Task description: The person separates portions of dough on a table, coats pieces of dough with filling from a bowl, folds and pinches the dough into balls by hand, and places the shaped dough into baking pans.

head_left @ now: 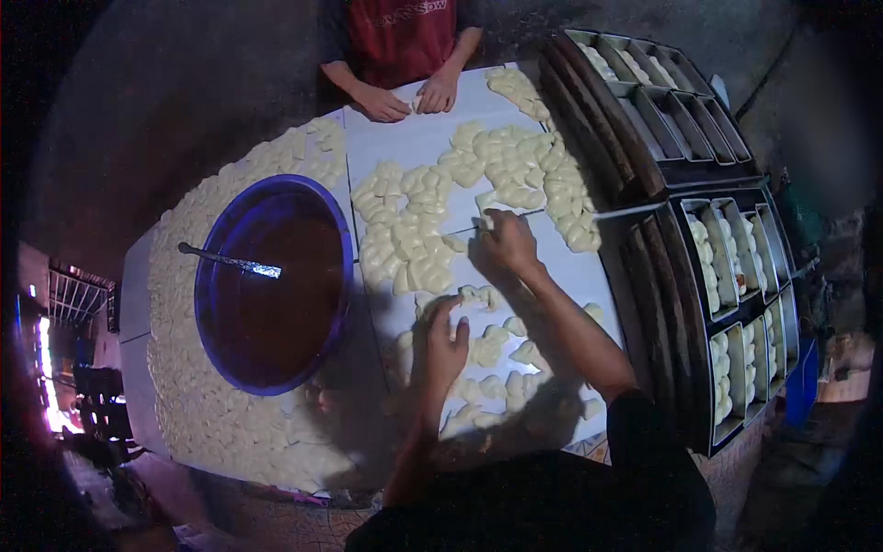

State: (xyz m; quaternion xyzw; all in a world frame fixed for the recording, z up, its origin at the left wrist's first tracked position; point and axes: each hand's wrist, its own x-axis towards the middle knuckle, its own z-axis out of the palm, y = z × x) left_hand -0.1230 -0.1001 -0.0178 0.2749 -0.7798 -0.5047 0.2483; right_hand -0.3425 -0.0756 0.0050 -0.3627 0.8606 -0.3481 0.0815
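My left hand point(448, 345) is low over the white table, thumb and fingers apart with nothing between them. By its fingertips lies a small shaped dough piece point(478, 296). Farther forward and to the right, my right hand point(509, 241) has its fingers drawn together at the edge of the dough; whatever they pinch is too small to make out. Pale dough pieces point(409, 244) lie in a thick cluster ahead of my hands. Looser dough pieces point(487, 350) are scattered on the table nearer to me, partly in shadow.
A large blue basin point(210, 345) of brown filling stands on the left, a metal-bladed utensil point(230, 261) across its rim. Many dough pieces point(184, 276) surround it. On the right, dark racks hold long metal pans point(727, 267), several with dough. Across the table, a person's hands point(411, 99) handle dough.
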